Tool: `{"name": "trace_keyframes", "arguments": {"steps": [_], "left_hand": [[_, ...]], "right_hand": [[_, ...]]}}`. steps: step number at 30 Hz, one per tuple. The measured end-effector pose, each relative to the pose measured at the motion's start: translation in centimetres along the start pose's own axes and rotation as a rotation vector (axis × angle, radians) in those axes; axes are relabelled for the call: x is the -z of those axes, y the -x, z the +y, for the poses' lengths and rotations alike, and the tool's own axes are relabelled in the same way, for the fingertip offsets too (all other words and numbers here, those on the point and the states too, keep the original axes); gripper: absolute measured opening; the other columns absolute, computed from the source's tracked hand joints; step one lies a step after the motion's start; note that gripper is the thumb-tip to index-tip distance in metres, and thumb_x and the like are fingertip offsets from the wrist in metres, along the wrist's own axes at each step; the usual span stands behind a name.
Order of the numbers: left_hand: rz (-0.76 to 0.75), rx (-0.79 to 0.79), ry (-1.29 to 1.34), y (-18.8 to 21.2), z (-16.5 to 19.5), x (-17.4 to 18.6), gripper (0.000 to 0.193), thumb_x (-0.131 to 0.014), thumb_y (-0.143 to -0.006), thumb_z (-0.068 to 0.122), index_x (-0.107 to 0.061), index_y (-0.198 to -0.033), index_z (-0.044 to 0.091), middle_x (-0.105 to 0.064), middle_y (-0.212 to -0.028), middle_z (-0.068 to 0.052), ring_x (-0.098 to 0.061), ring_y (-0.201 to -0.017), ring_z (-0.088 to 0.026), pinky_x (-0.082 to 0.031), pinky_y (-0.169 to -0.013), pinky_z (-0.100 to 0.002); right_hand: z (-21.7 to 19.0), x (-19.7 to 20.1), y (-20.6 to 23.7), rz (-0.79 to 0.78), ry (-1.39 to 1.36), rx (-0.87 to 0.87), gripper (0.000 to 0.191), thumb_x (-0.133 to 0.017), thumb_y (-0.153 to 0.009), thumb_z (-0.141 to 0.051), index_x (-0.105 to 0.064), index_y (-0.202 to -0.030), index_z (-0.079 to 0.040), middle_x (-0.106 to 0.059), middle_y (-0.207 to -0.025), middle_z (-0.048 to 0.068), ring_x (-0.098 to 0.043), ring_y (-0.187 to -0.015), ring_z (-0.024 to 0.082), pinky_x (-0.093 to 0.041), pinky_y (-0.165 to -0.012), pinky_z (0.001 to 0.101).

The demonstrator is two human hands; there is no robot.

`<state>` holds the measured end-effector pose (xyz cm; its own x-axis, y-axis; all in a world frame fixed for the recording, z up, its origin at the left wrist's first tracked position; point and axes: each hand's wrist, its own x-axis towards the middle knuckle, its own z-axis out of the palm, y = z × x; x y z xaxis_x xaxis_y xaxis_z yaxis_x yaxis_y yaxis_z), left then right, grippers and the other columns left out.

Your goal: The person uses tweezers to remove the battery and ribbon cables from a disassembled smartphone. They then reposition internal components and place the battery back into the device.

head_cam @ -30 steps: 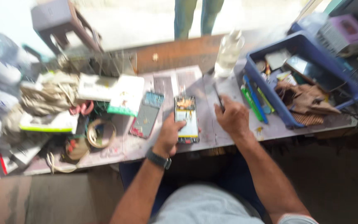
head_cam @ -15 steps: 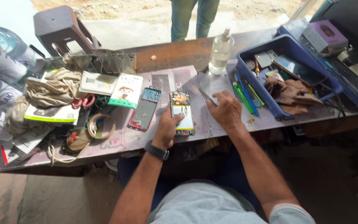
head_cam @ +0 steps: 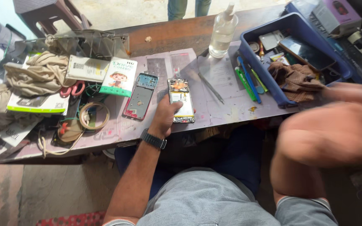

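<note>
Since the earlier frame, the right hand (head_cam: pixel 336 129) has been lifted off the table and is now seen close to the camera, blurred, so its grip cannot be told, while the tweezers (head_cam: pixel 210 88) have been left lying on the paper-covered table (head_cam: pixel 227 113). An opened phone (head_cam: pixel 181 100) is pinned flat near the table's front edge by the left hand (head_cam: pixel 165 116), thumb pressed on its side. Bare paper is left between the phone and the blue tray (head_cam: pixel 269 79).
</note>
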<state>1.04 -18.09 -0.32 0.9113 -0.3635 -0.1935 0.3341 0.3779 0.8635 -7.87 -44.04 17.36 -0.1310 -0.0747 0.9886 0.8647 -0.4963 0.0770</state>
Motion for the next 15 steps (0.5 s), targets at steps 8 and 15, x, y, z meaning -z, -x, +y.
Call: {"name": "trace_keyframes", "arguments": {"steps": [8, 15], "left_hand": [[0.114, 0.110, -0.084, -1.1, 0.3, -0.9, 0.035, -0.047, -0.095, 0.006, -0.048, -0.130, -0.001, -0.071, -0.099, -0.026, -0.073, -0.079, -0.032, -0.061, -0.065, -0.042], [0.075, 0.072, -0.010, -2.2, 0.1, -0.6, 0.033, -0.043, -0.097, 0.002, -0.046, -0.128, -0.007, -0.071, -0.105, -0.027, -0.076, -0.090, -0.035, -0.067, -0.074, -0.044]], "right_hand": [[-9.1, -13.9, 14.2, -0.893, -0.303, -0.169, 0.048, -0.077, -0.083, -0.050, -0.072, -0.102, -0.006, -0.066, -0.116, 0.014, -0.059, -0.117, 0.033, -0.035, -0.117, 0.0577], [-10.3, -15.0, 19.2, -0.887, -0.049, -0.232, 0.058, -0.061, -0.095, -0.060, -0.073, -0.103, -0.004, -0.065, -0.126, 0.014, -0.055, -0.130, 0.029, -0.026, -0.127, 0.0518]]}}
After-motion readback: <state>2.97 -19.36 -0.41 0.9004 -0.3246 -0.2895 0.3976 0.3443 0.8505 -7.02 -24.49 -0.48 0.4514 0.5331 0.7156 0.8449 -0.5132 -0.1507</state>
